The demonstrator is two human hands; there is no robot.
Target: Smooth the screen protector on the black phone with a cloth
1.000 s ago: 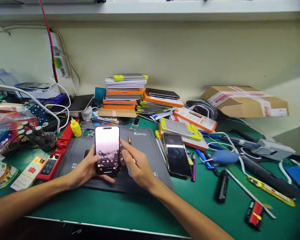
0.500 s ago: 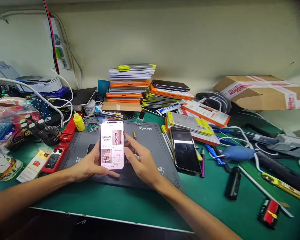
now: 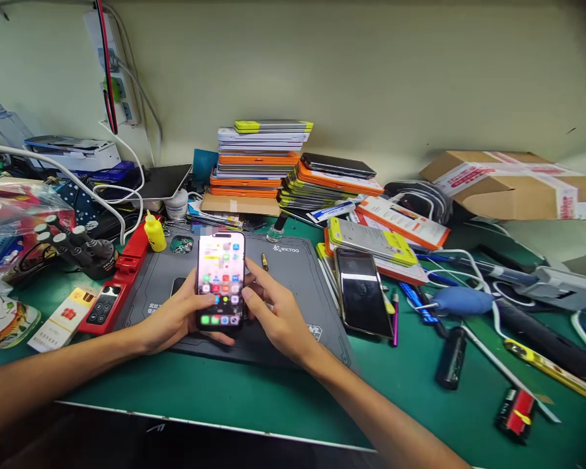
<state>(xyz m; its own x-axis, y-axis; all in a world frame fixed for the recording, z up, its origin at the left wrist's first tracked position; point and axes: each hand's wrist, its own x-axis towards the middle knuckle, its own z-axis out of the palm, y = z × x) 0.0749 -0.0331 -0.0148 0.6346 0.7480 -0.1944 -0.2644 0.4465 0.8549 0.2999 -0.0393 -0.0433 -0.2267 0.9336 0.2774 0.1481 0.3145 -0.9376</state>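
A lit smartphone (image 3: 221, 280) is held upright between my two hands above a dark grey work mat (image 3: 293, 273). Rows of app icons show on its screen. My left hand (image 3: 176, 316) grips the phone's left edge and lower back, its thumb over the lower left of the screen. From the other side my right hand (image 3: 276, 309) holds the right edge, thumb at the front corner and fingers behind. Part of another dark phone (image 3: 178, 285) lies on the mat, mostly hidden by my left hand. A small brass-coloured piece (image 3: 264, 261) lies beyond my right fingers.
Right of the mat, a black-screened phone (image 3: 364, 293) leans on flat boxes (image 3: 371, 241). Further right lie a blue air blower (image 3: 461, 301) and a yellow cutter (image 3: 551, 370). At left stand a yellow bottle (image 3: 155, 232), a red device (image 3: 105, 306) and a screwdriver holder (image 3: 95, 260).
The phone's screen has gone from a page of pictures and text to a grid of app icons. My left thumb has moved up onto the screen. The view has shifted slightly.
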